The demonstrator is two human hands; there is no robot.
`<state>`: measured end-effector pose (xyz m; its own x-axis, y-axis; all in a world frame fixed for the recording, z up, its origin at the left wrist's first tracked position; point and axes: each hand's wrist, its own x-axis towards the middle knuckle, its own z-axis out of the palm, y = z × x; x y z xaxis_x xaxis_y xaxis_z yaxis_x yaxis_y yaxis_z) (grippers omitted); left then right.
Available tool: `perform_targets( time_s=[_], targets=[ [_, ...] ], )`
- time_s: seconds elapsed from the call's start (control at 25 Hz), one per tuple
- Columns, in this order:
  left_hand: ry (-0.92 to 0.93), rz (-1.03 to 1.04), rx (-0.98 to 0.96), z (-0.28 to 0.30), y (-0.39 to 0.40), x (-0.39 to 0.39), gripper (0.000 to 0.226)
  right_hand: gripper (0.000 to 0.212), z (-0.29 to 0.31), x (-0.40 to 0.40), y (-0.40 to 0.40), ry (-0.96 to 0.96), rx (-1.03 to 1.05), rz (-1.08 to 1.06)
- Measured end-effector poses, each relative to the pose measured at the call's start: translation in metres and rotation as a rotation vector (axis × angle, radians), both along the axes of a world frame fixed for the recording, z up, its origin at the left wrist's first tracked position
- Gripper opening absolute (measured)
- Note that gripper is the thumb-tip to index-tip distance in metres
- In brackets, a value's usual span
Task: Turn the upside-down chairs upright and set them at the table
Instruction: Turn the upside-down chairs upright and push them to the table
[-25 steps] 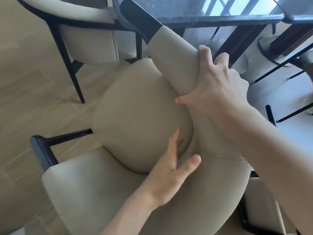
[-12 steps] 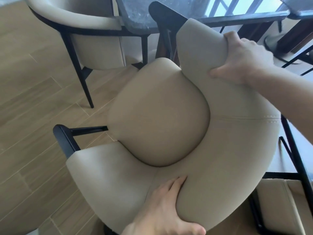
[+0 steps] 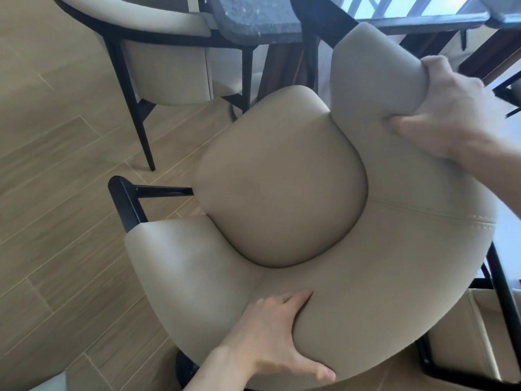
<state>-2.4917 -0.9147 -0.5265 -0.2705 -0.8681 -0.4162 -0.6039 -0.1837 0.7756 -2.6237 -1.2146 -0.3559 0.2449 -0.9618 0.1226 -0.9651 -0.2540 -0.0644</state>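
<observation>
A beige upholstered armchair (image 3: 282,176) with black frame fills the middle of the view, seat up, its open side toward the dark stone table (image 3: 253,18) at the top. My right hand (image 3: 445,108) grips the chair's right padded arm near its front end. My left hand (image 3: 270,340) clasps the top edge of the curved backrest at the bottom, fingers inside, thumb over the outer edge. The chair's black left arm post (image 3: 127,201) sticks out over the floor.
A second beige chair (image 3: 166,60) stands upright at the table's left corner. Part of another beige chair with black legs (image 3: 479,342) shows at the bottom right. Wood-look floor planks (image 3: 56,193) lie to the left. A dark table base (image 3: 493,46) shows at the upper right.
The chair has swung round and come level, seat up. My left hand moved from the seat cushion to the backrest edge; my right hand slid along the arm to its front end.
</observation>
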Motion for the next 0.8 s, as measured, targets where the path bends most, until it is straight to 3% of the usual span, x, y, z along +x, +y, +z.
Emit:
perform_targets(
  time_s=[0.28, 0.48, 0.8],
  targets=[
    [0.027, 0.075, -0.057, -0.003, -0.008, -0.021, 0.122, 0.096, 0.006, -0.028, -0.010, -0.118, 0.082, -0.120],
    [-0.013, 0.092, -0.053, -0.001, -0.027, -0.015, 0.127, 0.090, 0.005, -0.040, -0.028, -0.102, 0.073, -0.143],
    [-0.107, 0.087, -0.030, 0.012, -0.070, -0.035, 0.117, 0.076, -0.006, -0.073, -0.087, -0.125, 0.122, -0.090]
  ],
)
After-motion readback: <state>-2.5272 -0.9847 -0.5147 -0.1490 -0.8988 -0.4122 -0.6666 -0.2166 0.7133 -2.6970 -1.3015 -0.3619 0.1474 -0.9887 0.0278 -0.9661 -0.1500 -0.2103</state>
